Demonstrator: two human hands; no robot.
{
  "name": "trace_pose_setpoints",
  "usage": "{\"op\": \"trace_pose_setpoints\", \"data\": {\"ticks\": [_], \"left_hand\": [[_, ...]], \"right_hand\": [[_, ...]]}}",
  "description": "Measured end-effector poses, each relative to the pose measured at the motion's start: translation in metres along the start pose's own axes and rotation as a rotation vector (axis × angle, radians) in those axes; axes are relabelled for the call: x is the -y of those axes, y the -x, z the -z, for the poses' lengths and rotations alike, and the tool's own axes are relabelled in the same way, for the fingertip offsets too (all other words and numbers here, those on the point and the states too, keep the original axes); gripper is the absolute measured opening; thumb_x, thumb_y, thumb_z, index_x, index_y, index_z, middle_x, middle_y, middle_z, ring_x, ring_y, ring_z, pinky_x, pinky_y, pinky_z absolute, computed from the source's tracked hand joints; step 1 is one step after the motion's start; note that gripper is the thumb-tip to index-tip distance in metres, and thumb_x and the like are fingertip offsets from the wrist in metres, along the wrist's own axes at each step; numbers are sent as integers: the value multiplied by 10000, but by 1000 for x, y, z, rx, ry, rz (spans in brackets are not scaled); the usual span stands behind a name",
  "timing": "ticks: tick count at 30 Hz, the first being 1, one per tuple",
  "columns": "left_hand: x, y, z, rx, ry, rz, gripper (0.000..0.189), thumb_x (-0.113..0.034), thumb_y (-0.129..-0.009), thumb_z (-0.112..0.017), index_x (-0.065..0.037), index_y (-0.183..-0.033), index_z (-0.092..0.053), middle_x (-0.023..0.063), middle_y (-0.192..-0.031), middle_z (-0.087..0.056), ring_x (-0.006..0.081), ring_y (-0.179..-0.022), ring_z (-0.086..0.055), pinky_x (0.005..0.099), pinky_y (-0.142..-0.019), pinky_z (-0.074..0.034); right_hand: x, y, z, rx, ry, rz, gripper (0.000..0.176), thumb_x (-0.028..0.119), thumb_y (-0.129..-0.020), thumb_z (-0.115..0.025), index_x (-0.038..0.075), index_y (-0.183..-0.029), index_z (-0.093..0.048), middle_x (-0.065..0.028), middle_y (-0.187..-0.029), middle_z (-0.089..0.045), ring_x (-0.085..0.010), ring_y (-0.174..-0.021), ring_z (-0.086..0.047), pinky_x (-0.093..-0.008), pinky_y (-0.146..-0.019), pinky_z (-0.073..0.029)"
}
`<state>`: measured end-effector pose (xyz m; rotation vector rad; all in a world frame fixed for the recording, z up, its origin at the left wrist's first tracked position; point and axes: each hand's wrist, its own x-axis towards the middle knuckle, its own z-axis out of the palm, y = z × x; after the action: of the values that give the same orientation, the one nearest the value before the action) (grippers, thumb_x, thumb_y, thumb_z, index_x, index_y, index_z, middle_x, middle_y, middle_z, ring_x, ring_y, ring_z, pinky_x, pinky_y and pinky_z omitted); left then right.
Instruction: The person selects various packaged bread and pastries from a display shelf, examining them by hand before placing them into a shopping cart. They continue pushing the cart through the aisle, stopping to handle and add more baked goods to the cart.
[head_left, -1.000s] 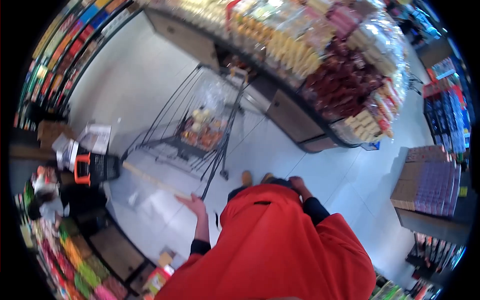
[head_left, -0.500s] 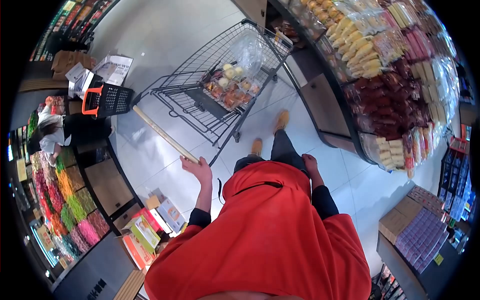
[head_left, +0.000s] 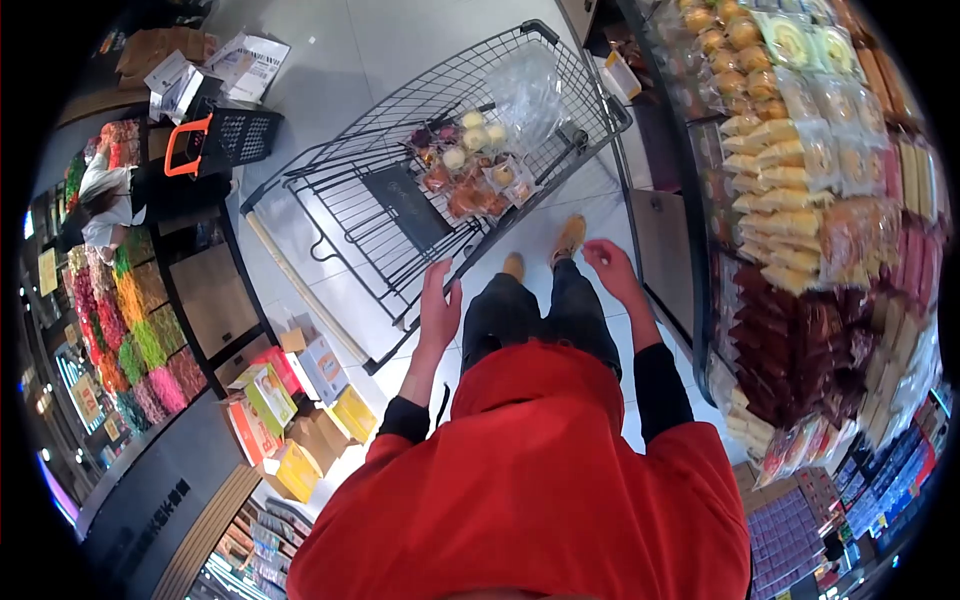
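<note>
A black wire shopping cart (head_left: pixel 355 165) stands in front of me, with its pale handle bar (head_left: pixel 300 285) off to the left. My left hand (head_left: pixel 440 305) is beside the cart's near rail, fingers apart and nothing in them. Past my knees, my right hand (head_left: pixel 608 270) reaches forward between the cart and the snack display, empty, with loosely bent fingers. Inside the cart lie several wrapped round pale items (head_left: pixel 473 137), reddish-brown packaged food (head_left: pixel 475 190) and a clear plastic bag (head_left: pixel 525 90).
To the right, a display (head_left: pixel 790 200) is heaped with packaged breads and snacks. On the left are a black basket with an orange handle (head_left: pixel 190 145), a bent-over person (head_left: pixel 105 195), colourful candy bins (head_left: pixel 130 340) and cardboard boxes (head_left: pixel 320 440) on the floor.
My left hand has let go of the cart handle and moved right and forward. My right hand has risen forward from my side. The cart and snack display appear closer.
</note>
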<state>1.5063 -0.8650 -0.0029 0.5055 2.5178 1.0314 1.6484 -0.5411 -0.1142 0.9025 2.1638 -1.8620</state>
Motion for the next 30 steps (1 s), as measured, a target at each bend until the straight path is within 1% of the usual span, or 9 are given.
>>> {"op": "trace_pose_setpoints", "data": {"ticks": [3, 6, 12, 15, 21, 24, 25, 26, 30], "left_hand": [[18, 17, -30, 3, -74, 51, 501, -8, -912, -608, 15, -1397, -481, 246, -1325, -548, 433, -1245, -526, 473, -1077, -416], [24, 34, -50, 63, -270, 95, 608, -5, -862, -638, 12, -1437, -440, 223, -1433, -465, 408, -1333, -452, 503, -1124, -352], [22, 33, -55, 149, -405, 140, 634, -21, -859, -633, -17, -1460, -429, 204, -1489, -408, 409, -1346, -420, 536, -1127, -327], [28, 37, -55, 149, -368, 153, 640, -18, -864, -616, -23, -1473, -418, 213, -1483, -423, 408, -1342, -430, 532, -1118, -334], [29, 38, -56, 166, -359, 197, 657, -5, -855, -612, -43, -1482, -419, 204, -1482, -429, 396, -1351, -429, 527, -1107, -344], [35, 41, -64, 156, -370, 221, 652, -15, -853, -609, -60, -1479, -434, 195, -1465, -441, 392, -1347, -433, 524, -1104, -348], [39, 43, -67, 144, -387, 228, 647, -22, -850, -606, -68, -1476, -445, 190, -1453, -449, 390, -1342, -436, 524, -1102, -350], [32, 39, -64, 141, -370, 251, 618, -31, -853, -587, -75, -1458, -472, 187, -1422, -471, 379, -1330, -450, 517, -1096, -361], [47, 46, -73, 153, -255, 266, 630, -35, -824, -576, -64, -1447, -486, 200, -1421, -482, 390, -1342, -449, 507, -1114, -367]], "right_hand": [[51, -73, -14, 35, -214, 96, 236, 164, -966, -681, 26, -1158, -670, -68, -1050, -726, -173, -967, -687, -324, -847, -543], [87, -150, -38, 66, -43, 141, 241, 152, -956, -671, 13, -1153, -662, -110, -1058, -727, -229, -969, -709, -360, -829, -558], [0, -274, -111, 275, 807, 87, 421, 200, -863, -706, -44, -1190, -599, -214, -1042, -715, -363, -1006, -695, -432, -838, -563], [-38, -303, -130, 492, 875, -343, 519, 269, -838, -718, 33, -1282, -589, -212, -1286, -657, -383, -1208, -627, -514, -996, -499], [-74, -306, -153, 405, 841, -505, 580, 265, -824, -731, 56, -1337, -557, -187, -1413, -584, -400, -1313, -551, -667, -1076, -348], [-78, -305, -148, 388, 797, -437, 590, 285, -814, -739, 58, -1330, -566, -187, -1386, -603, -404, -1305, -557, -684, -1067, -340], [-63, -300, -142, 405, 905, -399, 576, 293, -792, -765, 10, -1260, -584, -242, -1251, -655, -414, -1183, -625, -516, -989, -494], [-124, -311, -139, 466, 751, -146, 523, 299, -797, -760, 7, -1210, -629, -259, -1167, -680, -421, -1138, -639, -497, -951, -518], [-112, -313, -135, 494, 727, -182, 622, 531, -803, -710, 46, -1192, -672, -285, -1102, -686, -439, -1087, -649, -516, -891, -535]]}}
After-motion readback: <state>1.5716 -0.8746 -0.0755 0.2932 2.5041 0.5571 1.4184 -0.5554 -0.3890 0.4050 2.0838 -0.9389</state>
